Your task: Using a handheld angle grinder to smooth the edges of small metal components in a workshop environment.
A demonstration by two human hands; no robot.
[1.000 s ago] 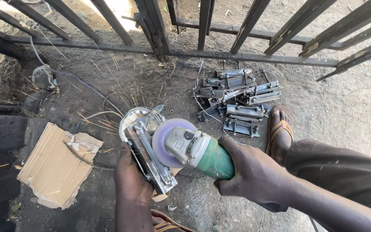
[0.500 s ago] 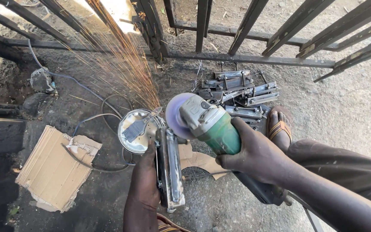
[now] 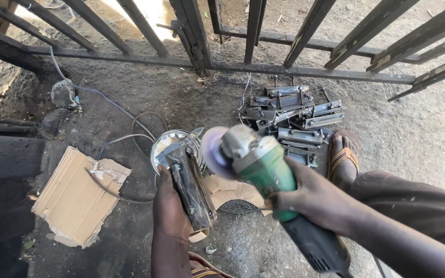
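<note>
One head-worn camera looks steeply down from close above the hands (image 3: 243, 206), facing the ground (image 3: 428, 139) and a railing (image 3: 284, 67).

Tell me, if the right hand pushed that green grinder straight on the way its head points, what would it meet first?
Probably the metal piece in the left hand: the right hand aims the grinder up-left, its disc beside that piece. Depth is unclear.
</note>
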